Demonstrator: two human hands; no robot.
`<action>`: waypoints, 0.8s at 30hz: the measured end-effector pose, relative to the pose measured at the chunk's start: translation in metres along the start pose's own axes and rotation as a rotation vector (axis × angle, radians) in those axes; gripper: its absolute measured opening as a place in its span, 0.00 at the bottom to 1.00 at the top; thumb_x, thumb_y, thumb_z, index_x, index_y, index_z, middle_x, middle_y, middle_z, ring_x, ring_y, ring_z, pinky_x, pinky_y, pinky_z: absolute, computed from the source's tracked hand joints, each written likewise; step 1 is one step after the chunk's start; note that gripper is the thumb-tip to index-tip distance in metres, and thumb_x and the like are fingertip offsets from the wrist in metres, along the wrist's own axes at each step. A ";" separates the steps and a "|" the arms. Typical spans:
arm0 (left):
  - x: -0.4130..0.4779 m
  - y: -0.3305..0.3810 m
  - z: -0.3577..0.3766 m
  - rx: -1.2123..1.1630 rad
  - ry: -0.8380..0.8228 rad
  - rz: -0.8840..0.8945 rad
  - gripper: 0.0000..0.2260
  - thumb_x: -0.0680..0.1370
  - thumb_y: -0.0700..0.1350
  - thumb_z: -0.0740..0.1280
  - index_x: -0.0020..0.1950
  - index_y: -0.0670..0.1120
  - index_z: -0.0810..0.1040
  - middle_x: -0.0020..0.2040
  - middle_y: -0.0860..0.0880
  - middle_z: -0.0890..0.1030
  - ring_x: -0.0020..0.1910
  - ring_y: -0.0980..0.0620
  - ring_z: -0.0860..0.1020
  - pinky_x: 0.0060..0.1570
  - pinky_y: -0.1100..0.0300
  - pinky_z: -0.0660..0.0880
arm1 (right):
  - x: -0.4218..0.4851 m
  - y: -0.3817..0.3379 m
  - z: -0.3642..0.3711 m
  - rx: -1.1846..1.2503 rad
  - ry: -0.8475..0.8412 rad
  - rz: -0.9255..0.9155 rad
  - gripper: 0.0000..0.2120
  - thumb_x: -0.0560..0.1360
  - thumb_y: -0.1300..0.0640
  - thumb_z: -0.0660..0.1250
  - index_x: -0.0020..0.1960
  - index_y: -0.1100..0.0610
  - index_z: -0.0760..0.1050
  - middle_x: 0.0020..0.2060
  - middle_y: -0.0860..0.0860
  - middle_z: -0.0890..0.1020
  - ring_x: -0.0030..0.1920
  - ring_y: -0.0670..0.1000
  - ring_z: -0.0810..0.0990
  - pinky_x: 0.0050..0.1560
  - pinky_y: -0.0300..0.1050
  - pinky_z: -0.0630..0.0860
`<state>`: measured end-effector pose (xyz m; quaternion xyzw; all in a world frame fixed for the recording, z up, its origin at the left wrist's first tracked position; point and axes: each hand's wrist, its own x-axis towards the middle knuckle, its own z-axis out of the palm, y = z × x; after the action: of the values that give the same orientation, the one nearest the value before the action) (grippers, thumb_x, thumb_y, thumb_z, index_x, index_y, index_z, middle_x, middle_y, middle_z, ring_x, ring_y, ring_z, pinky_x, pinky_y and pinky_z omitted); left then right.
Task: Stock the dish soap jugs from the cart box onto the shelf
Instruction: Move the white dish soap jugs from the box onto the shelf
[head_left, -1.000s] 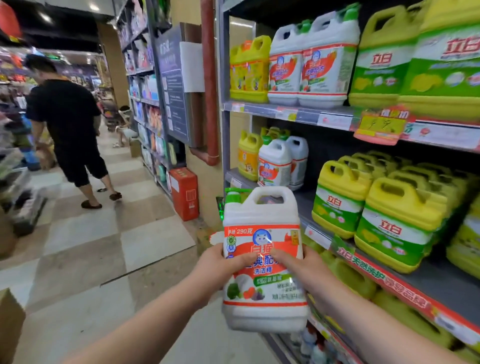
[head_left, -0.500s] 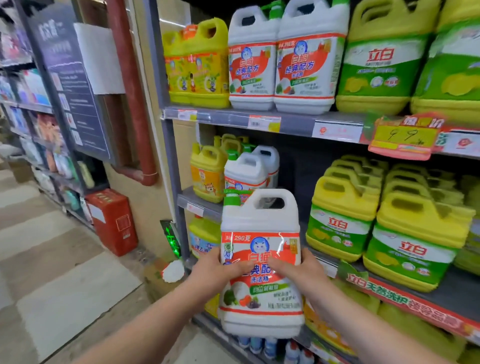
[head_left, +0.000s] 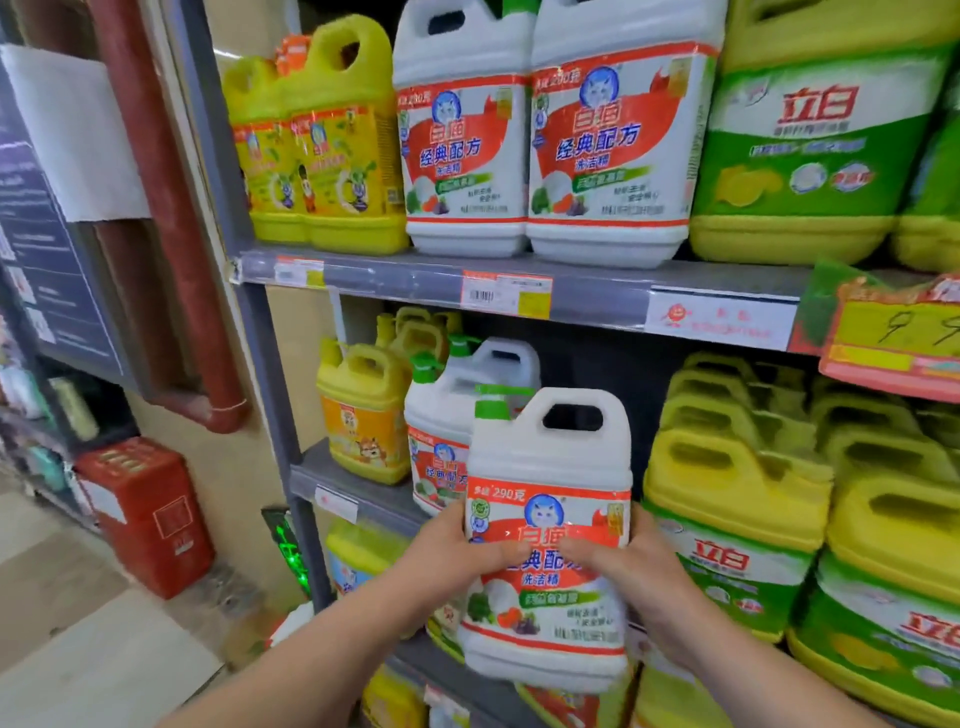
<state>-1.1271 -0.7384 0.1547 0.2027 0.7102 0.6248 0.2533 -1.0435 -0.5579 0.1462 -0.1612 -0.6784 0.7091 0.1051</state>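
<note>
The white jug (head_left: 550, 457) is held nearer the middle shelf (head_left: 332, 475) than half a second ago, upright before a shelved white jug (head_left: 441, 410), with the left hand (head_left: 452, 545) and right hand (head_left: 644, 577) gripping its sides, fingers curled onto the label.

I'm looking at a shop aisle; grey metal shelves (head_left: 597, 291) fill the centre and right, packed with dish soap jugs (head_left: 608, 135); price tags (head_left: 506, 293) line the shelf edges.

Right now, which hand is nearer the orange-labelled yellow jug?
Left: the left hand is on the white jug, toward the orange-labelled jug; the right hand holds its far side.
</note>
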 end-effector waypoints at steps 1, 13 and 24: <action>0.011 0.002 -0.003 0.043 -0.010 0.008 0.23 0.64 0.44 0.79 0.56 0.49 0.77 0.50 0.50 0.85 0.49 0.51 0.84 0.48 0.57 0.80 | 0.008 0.000 -0.001 0.014 0.012 -0.014 0.44 0.49 0.58 0.84 0.62 0.55 0.69 0.50 0.56 0.84 0.46 0.58 0.85 0.50 0.60 0.80; 0.084 0.047 -0.027 0.396 0.175 0.386 0.41 0.61 0.54 0.77 0.70 0.59 0.61 0.59 0.60 0.74 0.55 0.63 0.75 0.55 0.60 0.74 | 0.055 -0.001 0.002 0.043 0.189 -0.163 0.52 0.42 0.55 0.83 0.62 0.45 0.65 0.49 0.51 0.83 0.45 0.53 0.85 0.42 0.52 0.82; 0.147 0.111 -0.028 1.229 0.271 0.782 0.34 0.69 0.69 0.62 0.72 0.57 0.63 0.69 0.45 0.67 0.68 0.42 0.63 0.65 0.50 0.60 | 0.067 0.004 0.018 0.043 0.395 -0.191 0.56 0.40 0.51 0.81 0.65 0.46 0.62 0.51 0.50 0.82 0.44 0.48 0.84 0.34 0.39 0.79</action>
<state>-1.2635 -0.6558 0.2512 0.4672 0.8330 0.1785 -0.2367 -1.1118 -0.5502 0.1367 -0.2294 -0.6417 0.6648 0.3060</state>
